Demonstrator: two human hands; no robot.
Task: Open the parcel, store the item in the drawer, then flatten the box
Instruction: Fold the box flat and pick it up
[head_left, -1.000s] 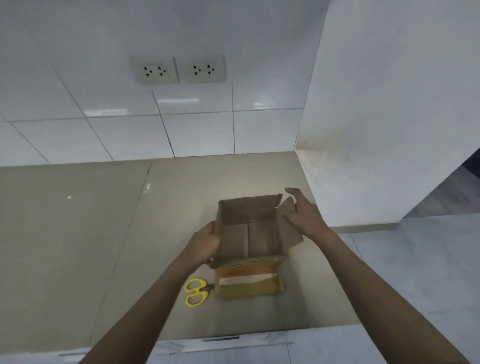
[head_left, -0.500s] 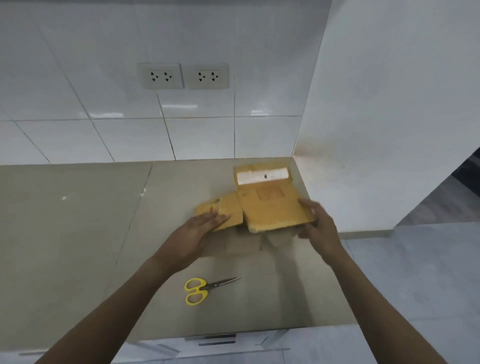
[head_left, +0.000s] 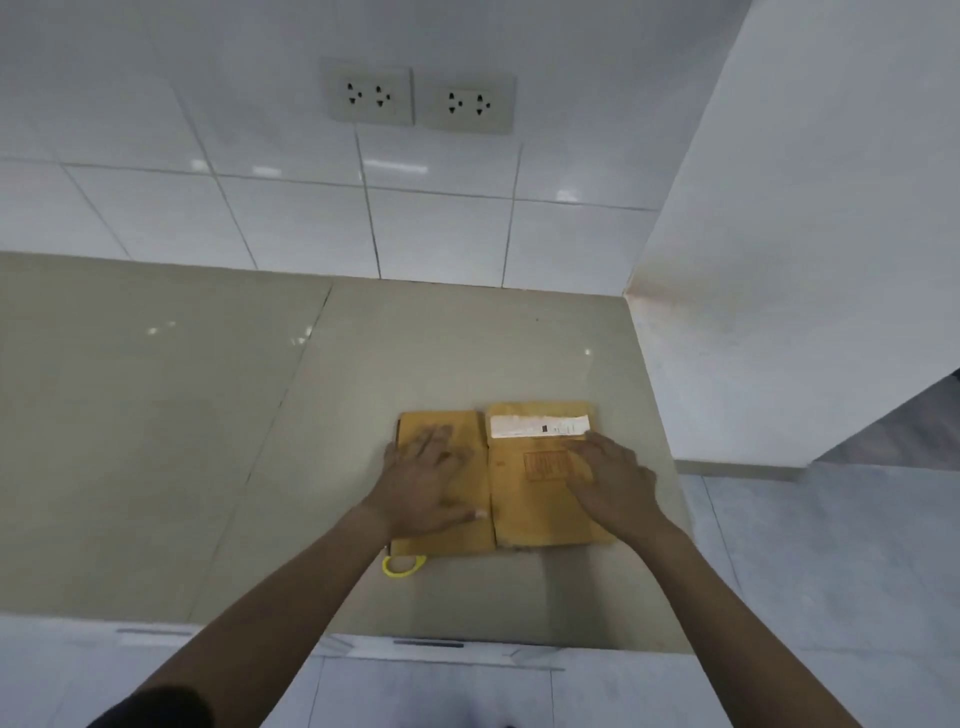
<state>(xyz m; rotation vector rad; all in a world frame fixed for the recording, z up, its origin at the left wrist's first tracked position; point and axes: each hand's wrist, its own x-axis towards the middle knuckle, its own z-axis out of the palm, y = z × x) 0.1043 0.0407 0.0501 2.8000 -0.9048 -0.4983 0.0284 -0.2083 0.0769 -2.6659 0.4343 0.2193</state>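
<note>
Scissors (head_left: 403, 565) peek out, one yellow loop only, from under the near edge of the box (head_left: 524, 499). Just beyond that loop, left hand (head_left: 427, 483) and right hand (head_left: 613, 480) press down on it, fingers spread, palms flat. Collapsed on the counter (head_left: 208, 415), the mustard-brown cardboard looks light and springy; its edges offer the best hold. A white label (head_left: 540, 427) crosses its far right panel.

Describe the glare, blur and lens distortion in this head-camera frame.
Head view: soft overall, with the print on the box smeared and both hands, left and right, slightly blurred; small light glints on the countertop and wall tiles; wide-angle bending tilts the tile lines.
</note>
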